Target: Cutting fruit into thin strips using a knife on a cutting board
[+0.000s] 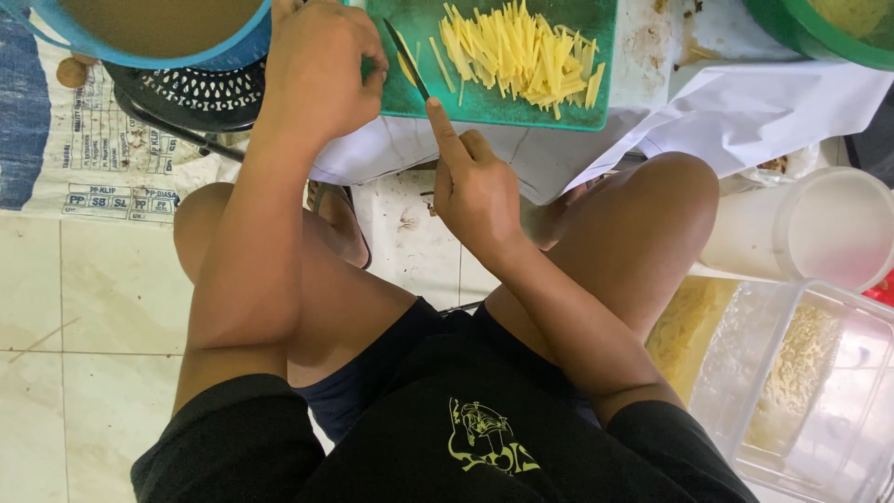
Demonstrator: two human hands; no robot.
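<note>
I sit on the floor over a green cutting board (pixel 577 110) that carries a pile of thin yellow potato strips (pixel 521 51). My right hand (pixel 475 182) grips a dark-bladed knife (pixel 408 61), index finger stretched along its spine, the blade pointing onto the board's left part. My left hand (pixel 317 65) is curled at the board's left edge, beside the blade; what it holds under the fingers is hidden. A few strips lie right next to the blade.
A blue basin (pixel 140 58) rests on a black perforated basket (pixel 200 93) at top left. A green bowl (pixel 819 37) is top right. A white cup (pixel 819 233) and clear plastic containers (pixel 810 391) with pale shredded food stand at right. White paper (pixel 745 121) lies under the board.
</note>
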